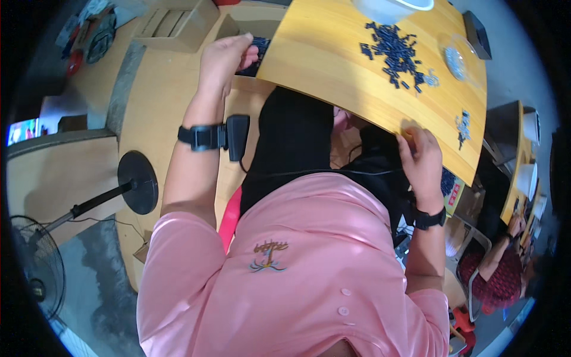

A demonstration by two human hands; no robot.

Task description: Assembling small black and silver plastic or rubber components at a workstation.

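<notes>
My left hand [223, 59] is held past the left edge of the wooden table, its fingers curled beside black pieces [259, 52] in an open cardboard box [250, 27]. Whatever those fingers hold, if anything, is hidden. At the near table edge, my right hand [421, 156] has its thumb and fingers bent together, and anything between them is too small to make out. A pile of small black parts [394, 52] lies on the table [321, 50]. Some small pale parts [432, 78] touch the pile, and a little silvery cluster [463, 126] lies nearer the right edge.
A white tub [392, 7] and a clear round dish [455, 63] of pale pieces stand on the table. Another cardboard box [177, 25] is at the far left. A black fan [37, 262] stands left. Another person's arm [496, 256] shows at right.
</notes>
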